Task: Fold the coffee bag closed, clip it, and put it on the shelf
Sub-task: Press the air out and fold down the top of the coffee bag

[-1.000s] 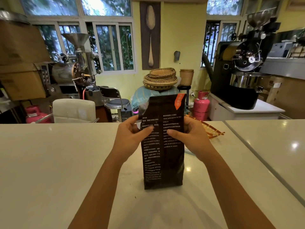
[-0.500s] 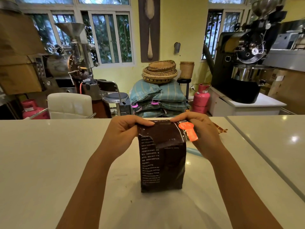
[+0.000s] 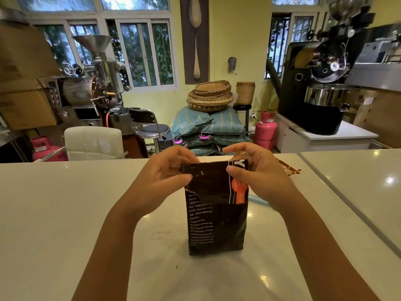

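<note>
The folding step is in hand. The coffee bag (image 3: 217, 224) stands upright on the white bench (image 3: 65, 213), directly in front of the person, with its top flap turned down toward the viewer so that the flap covers the upper part of the printed face. The left hand (image 3: 165, 177) pinches the bag's upper left corner, thumb on the near face of the flap and fingers curled over the crease behind it; the right hand (image 3: 258, 174) grips the upper right corner in the same way, thumb pressed on the flap just above the orange label (image 3: 239, 190). Both hands are thus clamped on the bag's folded top, one at each end of the crease. Judging from this, only one turn has been made, and the bag is neither clipped nor shelved. The next move calls for either another roll of the flap or a firm press along the crease, then one hand must hold the fold while the other fetches a clip. Just right of the bag, partly hidden behind the right wrist, lies a pale blue object (image 3: 259, 202) that may be the clip, though too little of it shows to be sure. No shelf for the bag can be picked out here.
</note>
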